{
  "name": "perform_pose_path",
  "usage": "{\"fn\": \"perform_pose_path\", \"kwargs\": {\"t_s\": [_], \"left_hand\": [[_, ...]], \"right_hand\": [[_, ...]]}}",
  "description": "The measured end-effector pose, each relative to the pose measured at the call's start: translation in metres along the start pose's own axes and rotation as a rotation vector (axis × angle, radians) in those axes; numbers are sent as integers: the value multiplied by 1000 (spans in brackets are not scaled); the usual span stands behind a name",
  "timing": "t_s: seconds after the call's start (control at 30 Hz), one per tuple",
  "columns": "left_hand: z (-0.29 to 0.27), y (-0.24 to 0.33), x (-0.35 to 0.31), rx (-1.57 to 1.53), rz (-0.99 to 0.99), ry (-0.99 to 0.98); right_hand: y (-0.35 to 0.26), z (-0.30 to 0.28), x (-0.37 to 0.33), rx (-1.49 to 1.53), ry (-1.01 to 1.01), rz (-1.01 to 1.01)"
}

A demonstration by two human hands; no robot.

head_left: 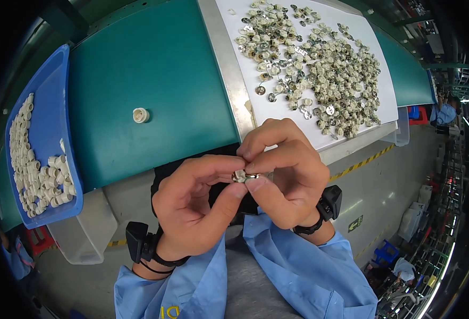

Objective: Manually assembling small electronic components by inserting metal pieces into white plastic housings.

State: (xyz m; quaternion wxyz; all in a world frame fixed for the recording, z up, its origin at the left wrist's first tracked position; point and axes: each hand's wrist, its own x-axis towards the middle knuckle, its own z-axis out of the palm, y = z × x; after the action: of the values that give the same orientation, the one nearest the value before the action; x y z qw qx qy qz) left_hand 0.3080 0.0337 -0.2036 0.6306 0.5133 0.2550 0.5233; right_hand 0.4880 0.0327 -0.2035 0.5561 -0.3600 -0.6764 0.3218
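Between my two hands, just off the bench's near edge, is a small cream-and-metal part (pixel 239 176) with a shiny metal piece on it. My left hand (pixel 192 204) pinches its left side between thumb and fingers. The thumb and fingers of my right hand (pixel 290 181) close on its right side. My fingertips cover much of the part. Beyond my right hand, a large pile of similar cream parts with shiny metal discs (pixel 343 69) lies on a white sheet (pixel 239 32). A single cream ring-shaped piece (pixel 141 115) sits on the green surface (pixel 154 64).
At the left, a blue tray (pixel 48 114) holds many cream ring-shaped pieces. A metal rail (pixel 226 64) separates the green surface from the white sheet. Below the tray is a translucent plastic bin (pixel 83 239). Another person (pixel 446 112) in blue is at the far right.
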Motion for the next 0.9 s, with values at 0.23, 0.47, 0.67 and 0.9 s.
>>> {"fn": "perform_pose_path", "kwargs": {"t_s": [0.23, 0.47, 0.67, 0.9], "left_hand": [[4, 7, -27, 125, 199, 100], [-4, 20, -33, 326, 227, 42], [-18, 33, -15, 257, 184, 0], [-30, 69, -2, -92, -86, 6]], "right_hand": [[-35, 10, -8, -30, -58, 90], [-44, 2, 7, -122, -167, -19], [-43, 3, 39, -185, -254, -112], [-69, 25, 67, -97, -233, 47]]}}
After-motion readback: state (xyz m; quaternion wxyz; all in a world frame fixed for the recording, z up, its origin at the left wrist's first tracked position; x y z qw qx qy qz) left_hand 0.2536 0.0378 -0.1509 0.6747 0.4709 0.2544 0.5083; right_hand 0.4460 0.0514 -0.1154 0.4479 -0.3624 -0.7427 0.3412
